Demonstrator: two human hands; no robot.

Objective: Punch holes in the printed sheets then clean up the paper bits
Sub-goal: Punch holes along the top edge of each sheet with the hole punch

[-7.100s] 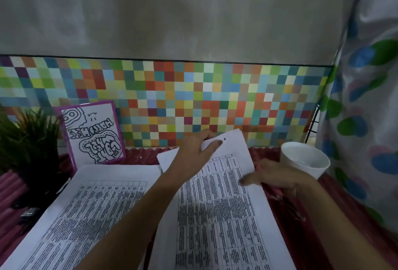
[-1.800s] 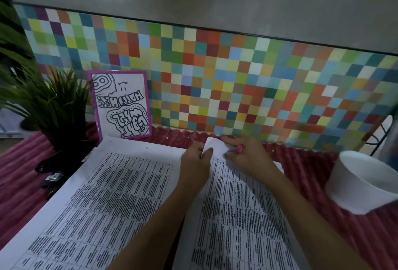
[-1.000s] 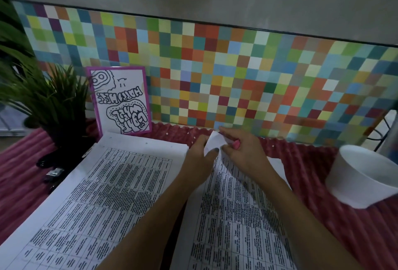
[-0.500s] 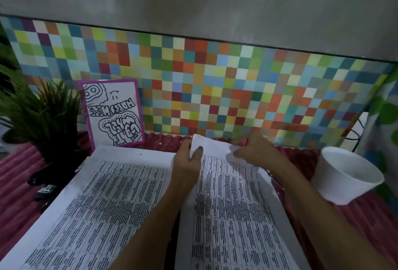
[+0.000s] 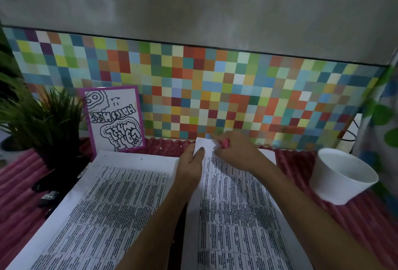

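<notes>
sheet (image 5: 237,215) is judged thin, floppy, easily torn | its top edge, by the table's (image 5: 349,226) far edge, is pinched by left hand (image 5: 189,168) | pink thing (image 5: 225,143) is gripped in curled right hand (image 5: 237,153)

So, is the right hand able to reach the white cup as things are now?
Probably yes: only bare ribbed mat lies between the right hand and the white cup. But that hand grips a pink tool at the printed sheet, so it is not empty.
</notes>
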